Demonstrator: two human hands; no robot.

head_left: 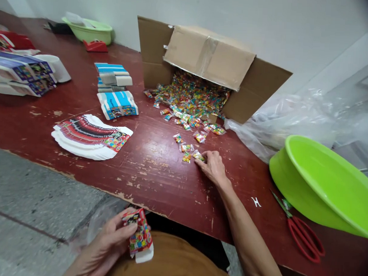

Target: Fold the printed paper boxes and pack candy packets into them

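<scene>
The left hand (pixel 106 242) was closed around a small printed carton (pixel 141 233), gripping it upright below the table's near edge, with a white flap showing at its lower end. The work in hand appeared to be with this carton and the candy packets. The right hand (pixel 211 167) lay on the red wooden table (pixel 152 169), its fingers (pixel 201 157) extended against one small candy packet (pixel 198 155); I could not tell whether they were pinching it.

About five loose packets lay just beyond those fingers, apart from the uncountable candy heap (pixel 188 97) spilling from one cardboard box (pixel 208 59) tipped on its side at the far edge. To the left lay one fanned stack of red-and-white flat cartons (pixel 92 136), two stacks of blue-striped flat cartons (pixel 113 74), and a larger carton pile (pixel 19 74) at far left. There were two green plastic basins (pixel 319 180), one at right and one far left (pixel 88 30), plus one pair of red-handled scissors (pixel 304 239) and one red tape dispenser (pixel 95 46).
</scene>
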